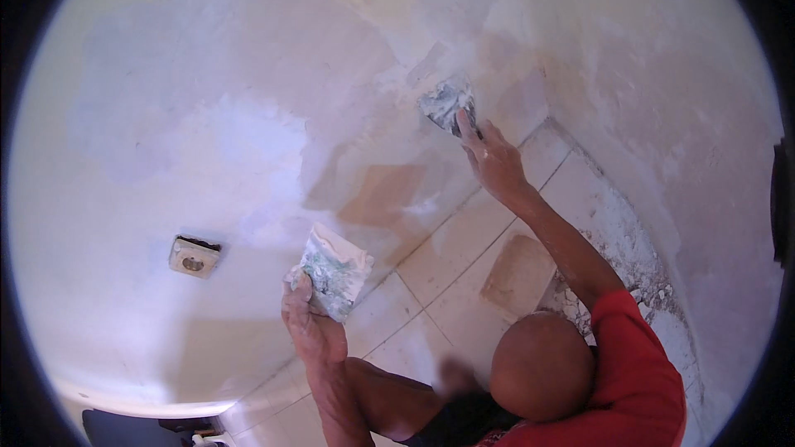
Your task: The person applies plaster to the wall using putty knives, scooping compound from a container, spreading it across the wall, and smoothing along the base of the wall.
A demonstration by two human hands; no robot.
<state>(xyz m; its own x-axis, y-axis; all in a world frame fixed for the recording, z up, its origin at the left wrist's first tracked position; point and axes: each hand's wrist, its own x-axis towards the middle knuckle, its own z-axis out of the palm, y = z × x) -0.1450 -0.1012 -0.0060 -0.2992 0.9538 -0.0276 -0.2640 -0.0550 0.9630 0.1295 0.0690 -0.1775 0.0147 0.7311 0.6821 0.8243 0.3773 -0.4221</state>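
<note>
one left grip (315, 327), one right grip (500, 165), one smeared scraper (446, 103), one smeared flat plate (339, 265), one wall socket (194, 260), one brownish tray-like rectangle (519, 275), one spread of rubble (656, 285)

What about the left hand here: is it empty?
No, the left hand grips a squarish plate smeared with whitish paste.

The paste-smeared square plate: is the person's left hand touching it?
Touching. The head view shows the left hand holding the plate at its lower-left edge, thumb lying over its smeared face.
</note>
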